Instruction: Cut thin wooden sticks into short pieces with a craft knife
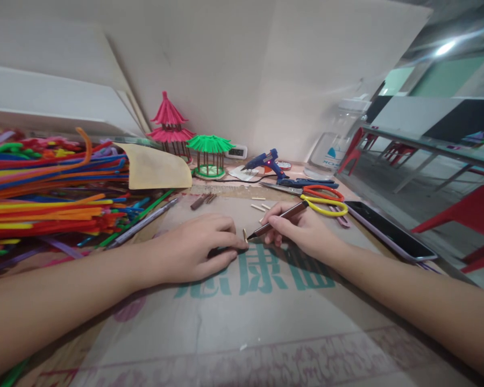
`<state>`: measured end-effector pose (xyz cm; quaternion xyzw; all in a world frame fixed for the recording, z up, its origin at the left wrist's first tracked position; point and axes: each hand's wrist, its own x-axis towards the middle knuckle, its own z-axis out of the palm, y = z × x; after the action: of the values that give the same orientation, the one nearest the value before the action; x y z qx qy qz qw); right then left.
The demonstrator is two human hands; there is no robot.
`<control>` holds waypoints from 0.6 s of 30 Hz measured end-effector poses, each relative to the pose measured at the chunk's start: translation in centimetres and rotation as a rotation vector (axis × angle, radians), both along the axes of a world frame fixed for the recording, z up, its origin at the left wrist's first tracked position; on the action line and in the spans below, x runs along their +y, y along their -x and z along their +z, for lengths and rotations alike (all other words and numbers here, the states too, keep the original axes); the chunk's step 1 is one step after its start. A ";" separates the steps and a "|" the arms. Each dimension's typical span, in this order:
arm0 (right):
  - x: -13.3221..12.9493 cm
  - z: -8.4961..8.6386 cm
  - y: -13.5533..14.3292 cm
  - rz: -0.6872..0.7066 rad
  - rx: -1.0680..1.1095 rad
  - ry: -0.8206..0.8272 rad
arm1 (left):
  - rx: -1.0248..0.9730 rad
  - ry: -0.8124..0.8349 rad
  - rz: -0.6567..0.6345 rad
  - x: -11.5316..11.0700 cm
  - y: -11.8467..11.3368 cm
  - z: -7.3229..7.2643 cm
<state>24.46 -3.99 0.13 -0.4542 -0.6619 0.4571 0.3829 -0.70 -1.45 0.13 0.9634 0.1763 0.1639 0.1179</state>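
Grasping the marker [293,211] in our right hand [300,230], we point its tip at a small stick [245,234] beside our left hand [204,244], whose hold we cannot tell, probably there to steady it.

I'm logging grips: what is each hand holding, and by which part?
Right hand: a marker, by its barrel. Left hand: at a small stick; whether it grips cannot be told.
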 end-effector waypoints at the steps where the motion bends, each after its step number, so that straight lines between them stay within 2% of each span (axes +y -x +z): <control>1: 0.0 0.0 0.0 0.000 0.002 0.001 | 0.001 -0.003 0.000 0.0 0.0 0.0; 9: 0.2 -0.5 -0.1 -0.059 -0.036 -0.061 | -0.007 -0.013 -0.008 0.0 -0.1 0.2; 18: 0.4 -0.4 -0.2 -0.043 -0.070 -0.066 | 0.010 -0.002 -0.004 0.0 0.0 0.1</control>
<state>24.62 -3.64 -0.31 -0.4711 -0.6797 0.4107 0.3839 -0.72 -1.42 0.18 0.9647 0.1749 0.1592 0.1162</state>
